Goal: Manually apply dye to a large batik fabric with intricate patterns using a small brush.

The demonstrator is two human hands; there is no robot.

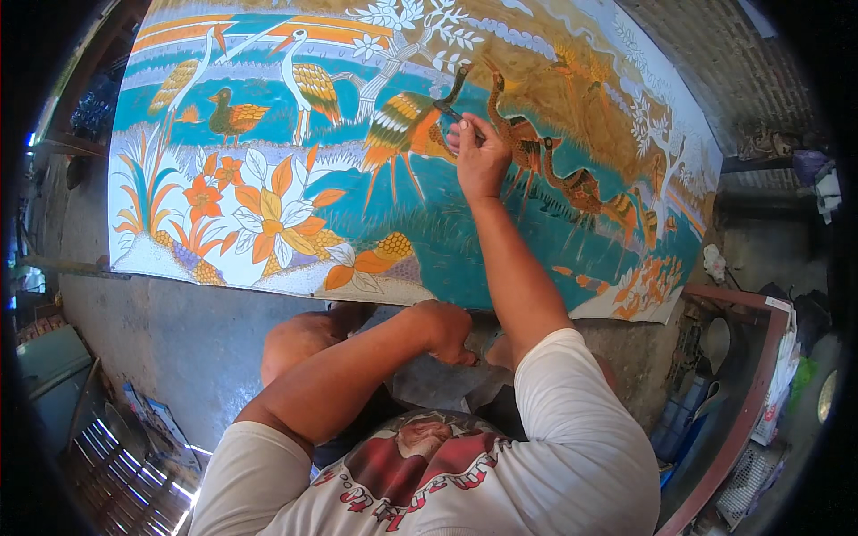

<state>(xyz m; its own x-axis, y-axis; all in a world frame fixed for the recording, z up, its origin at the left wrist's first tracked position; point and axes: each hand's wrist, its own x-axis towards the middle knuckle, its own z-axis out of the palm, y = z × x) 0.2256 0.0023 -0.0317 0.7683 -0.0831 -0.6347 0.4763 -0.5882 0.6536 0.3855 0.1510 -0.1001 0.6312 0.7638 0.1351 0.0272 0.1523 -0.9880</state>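
Note:
A large painted panel (pixel 375 255) with cranes, a duck, plants and teal water fills the upper view. My right hand (pixel 483 156) is raised over its middle, fingers pinched around a slim dark tool (pixel 450 111) like a brush. The tool's tip is by the dark neck of an orange-and-white crane (pixel 402 121); I cannot tell if it touches. Lower down, near my knees and below the panel's near edge, hangs my left hand (pixel 444 330). Its fingers curl downward, and whatever they may hold is hidden behind the hand.
Grey concrete floor (pixel 170 330) lies below the panel. To the right stands a reddish-brown frame (pixel 755 393) with blue containers and other clutter beside it. A slatted bamboo-like surface (pixel 121 473) is at lower left, and a corrugated wall (pixel 688 71) rises at upper right.

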